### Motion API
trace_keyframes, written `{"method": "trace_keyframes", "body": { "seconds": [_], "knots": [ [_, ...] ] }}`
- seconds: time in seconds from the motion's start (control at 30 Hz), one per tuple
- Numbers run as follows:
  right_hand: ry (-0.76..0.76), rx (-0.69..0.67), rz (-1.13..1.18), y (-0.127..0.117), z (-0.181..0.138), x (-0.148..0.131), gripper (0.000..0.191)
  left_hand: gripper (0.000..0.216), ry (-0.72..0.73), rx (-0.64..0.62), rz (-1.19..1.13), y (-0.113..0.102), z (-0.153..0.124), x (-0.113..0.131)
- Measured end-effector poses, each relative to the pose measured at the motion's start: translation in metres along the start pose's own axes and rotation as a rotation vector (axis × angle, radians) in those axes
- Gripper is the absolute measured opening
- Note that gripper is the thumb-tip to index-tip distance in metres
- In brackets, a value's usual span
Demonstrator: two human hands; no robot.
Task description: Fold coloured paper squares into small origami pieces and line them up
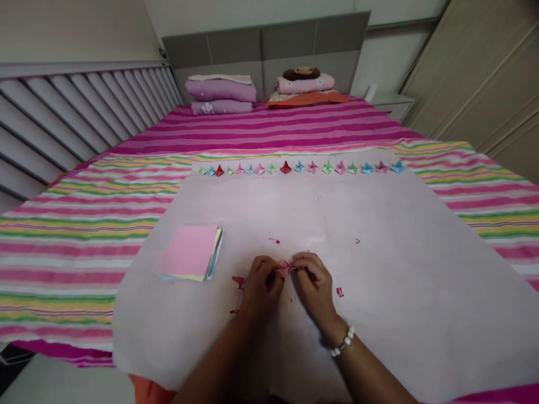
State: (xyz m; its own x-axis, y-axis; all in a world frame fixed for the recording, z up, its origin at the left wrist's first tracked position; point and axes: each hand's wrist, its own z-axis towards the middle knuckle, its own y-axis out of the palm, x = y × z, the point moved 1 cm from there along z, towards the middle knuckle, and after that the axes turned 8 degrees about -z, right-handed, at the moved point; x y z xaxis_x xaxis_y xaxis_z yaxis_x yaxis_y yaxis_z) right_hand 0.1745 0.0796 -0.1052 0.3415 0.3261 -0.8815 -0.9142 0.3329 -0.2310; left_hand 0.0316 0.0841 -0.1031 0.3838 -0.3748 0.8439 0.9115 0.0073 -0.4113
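Between my fingertips is a small pink folded paper piece (284, 268), held just above the pale sheet (379, 314). My left hand (261, 283) pinches its left end, and my right hand (314, 283) pinches its right end. A bracelet of white beads circles my right wrist. Left of my left hand lie a small red piece (238, 280) and brownish scraps. A red-tipped pin-like item (274, 240) rests beyond my hands. Beside my right hand is a small red scrap (339, 292). Coloured square papers (189, 249), pink on top, are stacked to the left.
Several folded paper boats (286, 167) in mixed colours line the sheet's far edge. Striped bedding (76, 247) spreads around it. Folded purple bedding (221, 90) and a pink-and-orange pile (305, 90) sit by the headboard. A slatted rail (84, 106) runs along the left.
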Motion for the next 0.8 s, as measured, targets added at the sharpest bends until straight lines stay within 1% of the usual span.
{"method": "trace_keyframes", "body": {
  "seconds": [0.13, 0.33, 0.47, 0.63, 0.8],
  "knots": [
    [0.005, -0.020, -0.023, -0.0001, -0.0004, -0.0005, 0.023, 0.021, 0.026, 0.008, 0.010, -0.0013, -0.0017, 0.0005],
    [0.018, -0.044, -0.017, 0.0011, -0.0012, -0.0002, 0.023, 0.020, 0.016, -0.025, 0.067, 0.0000, -0.0014, -0.0015],
    [0.012, -0.050, -0.028, 0.0022, -0.0010, -0.0001, 0.023, 0.027, 0.004, -0.026, 0.116, 0.0026, -0.0005, -0.0015],
    [-0.002, -0.056, -0.046, 0.0025, 0.0007, -0.0026, 0.019, 0.035, -0.028, -0.067, 0.205, 0.0027, 0.0027, 0.0041],
    [-0.022, -0.084, -0.057, 0.0012, -0.0005, -0.0023, 0.021, 0.033, -0.025, -0.081, 0.176, -0.0017, 0.0036, 0.0049]
  ]
}}
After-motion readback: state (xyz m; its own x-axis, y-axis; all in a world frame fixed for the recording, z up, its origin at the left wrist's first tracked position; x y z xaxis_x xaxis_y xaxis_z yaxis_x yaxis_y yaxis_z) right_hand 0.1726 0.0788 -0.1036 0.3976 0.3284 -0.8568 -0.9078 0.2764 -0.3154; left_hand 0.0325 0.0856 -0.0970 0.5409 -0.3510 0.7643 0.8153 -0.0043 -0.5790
